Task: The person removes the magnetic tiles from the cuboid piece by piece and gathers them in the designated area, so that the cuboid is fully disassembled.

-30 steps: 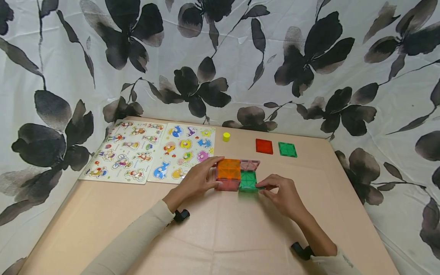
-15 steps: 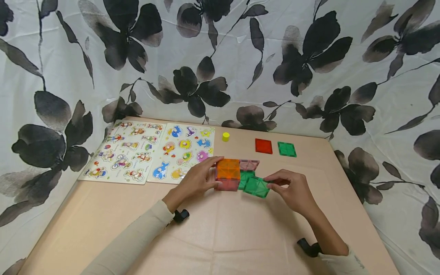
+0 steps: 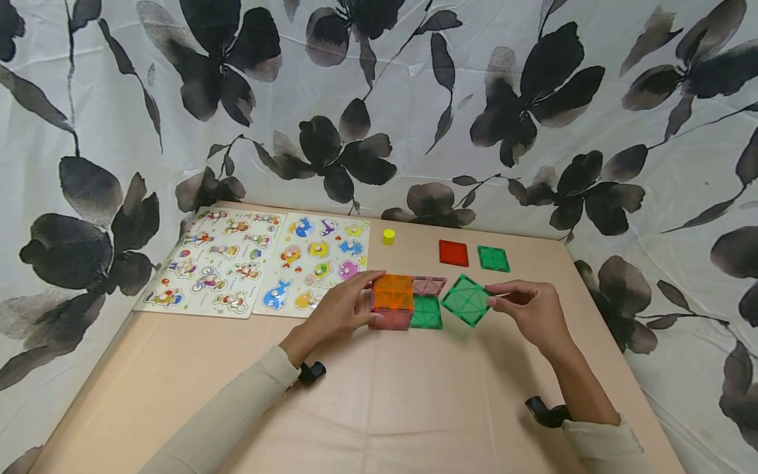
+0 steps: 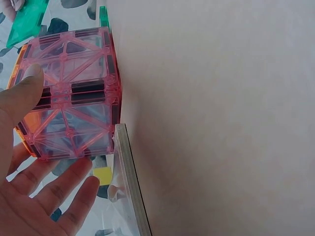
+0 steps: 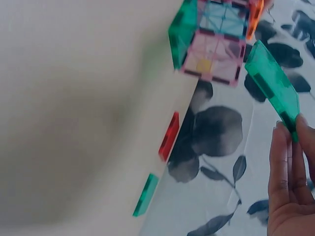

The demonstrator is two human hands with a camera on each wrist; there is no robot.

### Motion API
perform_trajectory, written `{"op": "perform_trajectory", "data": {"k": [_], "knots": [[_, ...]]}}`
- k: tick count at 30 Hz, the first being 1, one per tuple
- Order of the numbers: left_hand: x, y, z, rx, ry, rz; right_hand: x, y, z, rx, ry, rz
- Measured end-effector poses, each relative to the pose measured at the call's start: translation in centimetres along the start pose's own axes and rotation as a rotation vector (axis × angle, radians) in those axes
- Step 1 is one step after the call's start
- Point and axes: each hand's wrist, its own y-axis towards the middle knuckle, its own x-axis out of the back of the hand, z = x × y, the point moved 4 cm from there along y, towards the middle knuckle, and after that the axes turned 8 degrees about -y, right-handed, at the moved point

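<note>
In the head view, a translucent magnetic-tile block (image 3: 393, 293) stands mid-table, orange on top with a pink front. My left hand (image 3: 337, 306) holds its left side; in the left wrist view the thumb (image 4: 29, 88) lies on the pink tiles, other fingers behind. Joined to the block's right are a flat green tile (image 3: 426, 311) and an upright pink tile (image 3: 429, 286). My right hand (image 3: 530, 313) pinches a loose green magnetic tile (image 3: 466, 300) by one corner, tilted above the table and apart from the block. The right wrist view also has this held green tile (image 5: 273, 83).
Behind lie a red tile (image 3: 453, 253) and another green tile (image 3: 494, 259). A small yellow cylinder (image 3: 388, 237) stands near the back edge. Two picture boards (image 3: 254, 306) with cartoon animals lie at the left. Floral cloth (image 3: 438, 164) hangs behind the table.
The right hand has drawn the loose green tile right and up, off the flat green tile, and turned it cornerwise. The left hand has stayed on the block.
</note>
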Motion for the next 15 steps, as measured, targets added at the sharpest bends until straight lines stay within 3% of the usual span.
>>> {"op": "perform_trajectory", "data": {"k": [5, 15], "knots": [[0.0, 0.0, 0.0, 0.015, 0.000, 0.002, 1.3, 0.8, -1.4, -0.113, 0.090, -0.029], [0.0, 0.0, 0.1, 0.002, -0.010, -0.001, 3.8, 2.8, -3.9, -0.152, 0.238, -0.109]]}}
